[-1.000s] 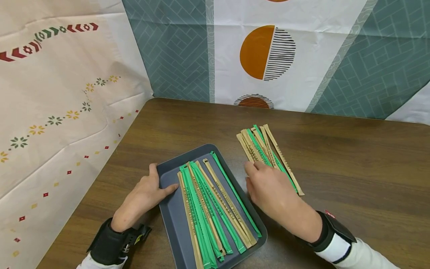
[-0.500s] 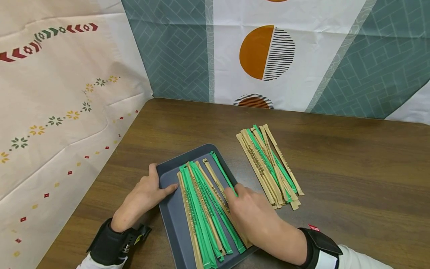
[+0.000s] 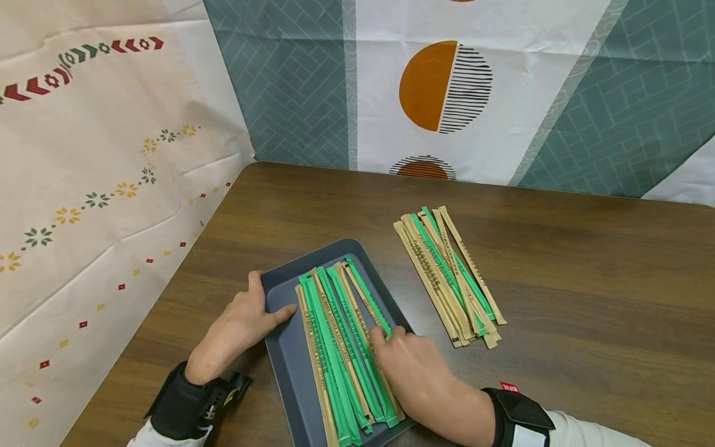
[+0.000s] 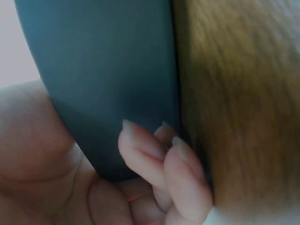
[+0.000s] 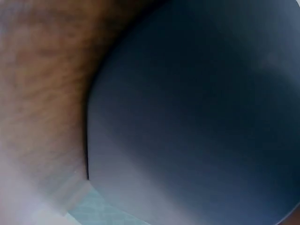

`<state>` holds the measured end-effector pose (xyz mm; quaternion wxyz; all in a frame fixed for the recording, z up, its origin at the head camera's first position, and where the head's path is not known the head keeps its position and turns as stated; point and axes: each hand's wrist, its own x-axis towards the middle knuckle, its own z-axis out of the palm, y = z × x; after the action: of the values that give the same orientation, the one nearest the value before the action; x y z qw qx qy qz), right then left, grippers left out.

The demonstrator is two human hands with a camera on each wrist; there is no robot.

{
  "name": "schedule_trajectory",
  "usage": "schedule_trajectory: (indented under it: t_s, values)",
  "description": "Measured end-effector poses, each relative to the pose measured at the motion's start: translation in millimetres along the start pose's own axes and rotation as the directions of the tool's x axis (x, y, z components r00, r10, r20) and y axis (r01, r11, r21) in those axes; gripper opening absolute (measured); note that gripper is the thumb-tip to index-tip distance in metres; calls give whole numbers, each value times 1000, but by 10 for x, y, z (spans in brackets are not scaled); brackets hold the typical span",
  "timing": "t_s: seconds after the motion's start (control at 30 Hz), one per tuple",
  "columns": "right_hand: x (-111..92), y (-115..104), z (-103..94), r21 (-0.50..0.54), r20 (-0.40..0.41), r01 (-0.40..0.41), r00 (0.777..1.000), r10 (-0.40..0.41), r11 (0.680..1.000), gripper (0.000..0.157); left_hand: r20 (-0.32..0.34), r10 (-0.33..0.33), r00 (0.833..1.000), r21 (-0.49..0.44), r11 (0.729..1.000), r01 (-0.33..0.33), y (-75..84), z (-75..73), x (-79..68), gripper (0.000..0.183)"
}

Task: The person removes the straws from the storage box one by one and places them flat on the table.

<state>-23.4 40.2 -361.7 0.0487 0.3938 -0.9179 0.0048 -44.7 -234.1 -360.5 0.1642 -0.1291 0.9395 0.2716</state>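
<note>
In the head view, a dark grey tray (image 3: 283, 360) holds a row of long, narrow paper-wrapped straws (image 3: 335, 354), green and tan with dark lettering. My left hand (image 3: 237, 329) grips the tray's left side, its thumb over the rim. The left wrist view shows curled fingers (image 4: 183, 173) against the tray's outer wall (image 4: 112, 79). My right hand (image 3: 419, 375) is over the right part of the tray, fingers bent around a green straw (image 3: 360, 282); its fingertips are partly hidden. The right wrist view shows only the tray's outside (image 5: 154, 122), no fingers.
A loose pile of tan and green wrapped straws (image 3: 447, 279) lies on the brown wooden table (image 3: 586, 298), right of the tray. Patterned cloths (image 3: 290, 93) hang behind the table and along its left side.
My right hand has moved from the pile to the tray. The green straw by the tray's right wall and the tan one beside it have shifted left toward the others. The left hand stays put.
</note>
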Motion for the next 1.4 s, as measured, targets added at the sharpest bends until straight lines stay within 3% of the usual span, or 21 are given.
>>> schedule_trajectory:
  t_s: [0.2,0.43,0.57,0.67,0.83,0.97,1.2,1.4]
  values:
    - [22,8,-15,72,22,-34,999,33,997,42,-9,5,1000,-10,1000,-5,-4,2,-12,86]
    - [54,61,-82,144,110,-58,993,42,988,47,4,-3,1000,2,1000,3,5,-3,-7,88]
    - [78,136,-168,202,32,-30,999,24,979,34,7,-12,1000,5,1000,12,11,-6,-4,88]
    - [104,225,-242,177,-62,-22,998,33,984,27,1,-8,1000,6,1000,8,12,-8,-6,88]
    - [128,430,-328,109,-98,-102,989,113,989,27,3,-3,1000,-1,1000,3,4,-6,-9,89]
    - [137,587,-359,113,-97,-140,984,151,984,25,8,-10,1000,2,1000,10,8,-6,-2,89]
    - [158,788,-425,112,45,-234,972,231,966,26,-3,14,1000,-12,1000,-14,7,4,1,87]
    - [181,901,-484,172,76,-250,968,240,953,20,-6,10,1000,-13,1000,-10,-7,6,-3,86]
